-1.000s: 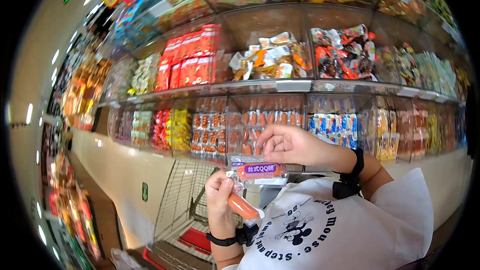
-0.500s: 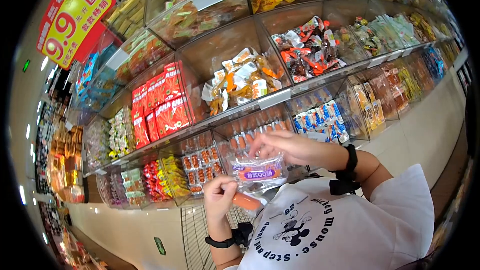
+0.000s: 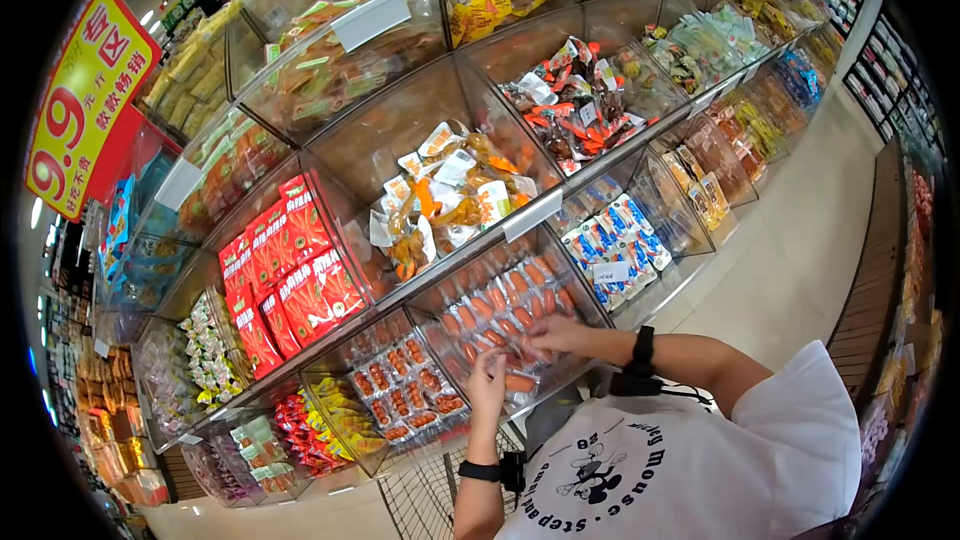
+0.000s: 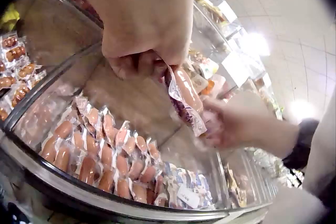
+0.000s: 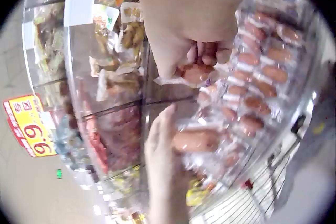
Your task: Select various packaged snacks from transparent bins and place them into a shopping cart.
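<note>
My left hand (image 3: 487, 387) grips a plastic-wrapped sausage above the front of the sausage bin. In the left wrist view this wrapped sausage (image 4: 187, 90) juts from below the curled fingers, a purple label along one side. Close beside it, my right hand (image 3: 560, 336) pinches another wrapped sausage, seen in the right wrist view as a reddish sausage (image 5: 195, 74) in clear film under the fingers. The left hand's sausage (image 5: 197, 140) shows there too, beside that hand. Rows of wrapped sausages (image 4: 122, 162) lie in the bin below.
Clear-walled bins of snacks surround the sausage bin. Red packets (image 3: 290, 275) lie to the left, blue-and-white packets (image 3: 617, 250) to the right, and orange-and-white packets (image 3: 450, 195) above. A wire cart (image 3: 435, 490) stands below, and a yellow price sign (image 3: 90, 105) hangs at left.
Both hands have moved from near the chest to over the sausage bin with the packets. The right hand now pinches its packet close beside the left. The head view has tilted down toward the bins.
</note>
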`<state>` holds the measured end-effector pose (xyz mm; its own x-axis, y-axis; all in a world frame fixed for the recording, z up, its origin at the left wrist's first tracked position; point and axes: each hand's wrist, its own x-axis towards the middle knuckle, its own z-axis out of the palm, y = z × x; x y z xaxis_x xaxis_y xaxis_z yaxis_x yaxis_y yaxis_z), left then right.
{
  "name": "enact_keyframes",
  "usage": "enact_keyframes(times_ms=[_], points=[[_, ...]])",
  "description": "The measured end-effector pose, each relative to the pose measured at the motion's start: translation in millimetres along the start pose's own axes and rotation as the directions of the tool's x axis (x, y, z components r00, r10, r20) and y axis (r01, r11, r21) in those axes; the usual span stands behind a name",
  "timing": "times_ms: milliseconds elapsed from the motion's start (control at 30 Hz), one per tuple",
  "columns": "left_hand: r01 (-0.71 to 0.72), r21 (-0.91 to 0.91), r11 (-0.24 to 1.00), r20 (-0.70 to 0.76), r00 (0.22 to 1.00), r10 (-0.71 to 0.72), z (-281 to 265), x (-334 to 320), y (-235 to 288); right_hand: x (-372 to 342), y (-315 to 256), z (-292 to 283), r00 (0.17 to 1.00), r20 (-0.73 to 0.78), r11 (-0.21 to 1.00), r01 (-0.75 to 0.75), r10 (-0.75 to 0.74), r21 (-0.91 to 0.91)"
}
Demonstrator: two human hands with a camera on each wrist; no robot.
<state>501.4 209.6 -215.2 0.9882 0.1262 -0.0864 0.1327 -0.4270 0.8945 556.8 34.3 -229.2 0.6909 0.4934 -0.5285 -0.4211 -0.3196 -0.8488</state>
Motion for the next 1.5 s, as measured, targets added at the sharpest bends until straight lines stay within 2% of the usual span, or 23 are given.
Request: enact_keyframes(times_ms=[33, 100, 200, 233, 300, 367, 433, 467, 633, 700, 767, 933, 1033, 1067, 1100, 1167, 1200, 1233, 1300, 1333, 1367, 1467, 1500], points=[[-0.010, -0.034, 0.999, -0.033, 0.999, 0.009, -1.6, 0.4, -7.4, 13.5, 6.4, -3.9, 0.977, -0.207, 0.989, 0.026, -0.057, -0.148], [-0.034, -0.099, 0.994, -0.105, 0.994, 0.023, -5.5, -4.1, -30.0, 41.8, 15.9, -16.5, 0.803, -0.541, 0.899, -0.014, -0.251, -0.438], [0.033, 0.015, 0.999, -0.128, 0.991, -0.031, -32.6, -29.1, -40.2, 94.1, 41.3, -45.0, 0.693, -0.683, 0.727, -0.343, -0.231, -0.594], [0.041, 0.057, 0.998, -0.150, 0.988, -0.032, -42.9, -38.6, -41.9, 107.9, 50.6, -46.8, 0.695, -0.673, 0.691, -0.357, -0.254, -0.628], [0.149, -0.079, 0.986, -0.175, 0.971, -0.161, -64.2, -59.0, -39.8, 128.7, 63.9, -45.2, 0.699, -0.650, 0.618, -0.378, -0.297, -0.689], [0.256, -0.063, 0.965, -0.216, 0.940, -0.263, -82.6, -80.7, -41.1, 137.1, 60.2, -47.0, 0.689, -0.709, 0.623, -0.493, -0.147, -0.608], [0.299, -0.066, 0.952, -0.291, 0.907, -0.305, -91.9, -103.0, -56.4, 161.1, 67.6, -42.3, 0.552, -0.824, 0.693, -0.543, -0.130, -0.474], [0.324, -0.066, 0.944, -0.321, 0.889, -0.328, -94.5, -111.6, -57.7, 152.1, 58.8, -36.0, 0.582, -0.764, 0.608, -0.508, -0.279, -0.610], [0.379, -0.110, 0.919, -0.271, 0.878, -0.394, -89.6, -131.8, -64.6, 144.9, 63.9, -45.5, 0.705, -0.638, 0.477, -0.465, -0.311, -0.746], [0.390, -0.163, 0.906, -0.215, 0.882, -0.419, -83.7, -128.2, -62.0, 163.4, 93.8, -53.7, 0.646, -0.722, 0.655, -0.438, -0.247, -0.616], [0.366, -0.157, 0.917, -0.187, 0.901, -0.392, -79.3, -116.7, -56.3, 148.1, 85.3, -55.8, 0.721, -0.672, 0.628, -0.445, -0.172, -0.638], [0.222, -0.052, 0.974, -0.180, 0.957, -0.227, -68.4, -78.5, -38.6, 148.2, 55.9, -58.3, 0.686, -0.720, 0.801, -0.371, -0.105, -0.470], [0.196, 0.020, 0.980, -0.148, 0.970, -0.190, -68.9, -58.7, -22.3, 148.9, 42.9, -60.8, 0.708, -0.703, 0.855, -0.404, 0.066, -0.326], [0.200, 0.055, 0.978, -0.124, 0.974, -0.192, -69.3, -55.0, -16.3, 152.8, 43.4, -54.3, 0.584, -0.795, 0.934, -0.351, 0.163, -0.066], [0.202, 0.083, 0.976, -0.098, 0.976, -0.194, -69.2, -55.2, -13.5, 149.7, 47.6, -47.5, 0.593, -0.797, 0.819, -0.395, -0.118, -0.415], [0.142, 0.013, 0.990, -0.068, 0.988, -0.141, -65.7, -52.6, -27.5, 125.9, 33.5, -29.5, 0.655, -0.489, 0.228, -0.446, -0.576, -0.865], [0.145, -0.011, 0.989, -0.008, 0.989, -0.145, -68.7, -51.3, -31.1, 122.0, 42.0, -19.6, 0.658, -0.365, 0.252, -0.265, -0.659, -0.931], [0.148, -0.035, 0.988, 0.050, 0.988, -0.147, -71.9, -50.8, -32.8, 110.1, 49.9, -0.4, 0.734, -0.268, 0.354, -0.041, -0.624, -0.935], [0.120, -0.032, 0.992, 0.149, 0.982, -0.114, -73.5, -50.0, -30.4, 73.9, 55.9, 40.2, 0.905, -0.017, 0.688, 0.312, -0.426, -0.655], [0.117, -0.053, 0.992, 0.190, 0.976, -0.105, -69.4, -48.5, -39.3, 42.1, 35.4, 53.7, 0.955, 0.158, 0.877, 0.293, -0.251, -0.381], [0.116, -0.074, 0.990, 0.230, 0.968, -0.096, -66.4, -49.1, -44.0, 17.1, 19.7, 64.7, 0.920, 0.371, 0.982, 0.168, -0.124, -0.089], [0.089, -0.049, 0.995, 0.150, 0.985, -0.080, -56.8, -40.1, -36.7, -1.3, 29.2, 89.5, 0.901, 0.432, 0.962, -0.150, 0.038, 0.227], [0.069, -0.049, 0.996, 0.101, 0.993, -0.064, -55.6, -36.5, -37.5, -2.6, 30.0, 89.4, 0.906, 0.423, 0.962, -0.119, 0.004, 0.245]])
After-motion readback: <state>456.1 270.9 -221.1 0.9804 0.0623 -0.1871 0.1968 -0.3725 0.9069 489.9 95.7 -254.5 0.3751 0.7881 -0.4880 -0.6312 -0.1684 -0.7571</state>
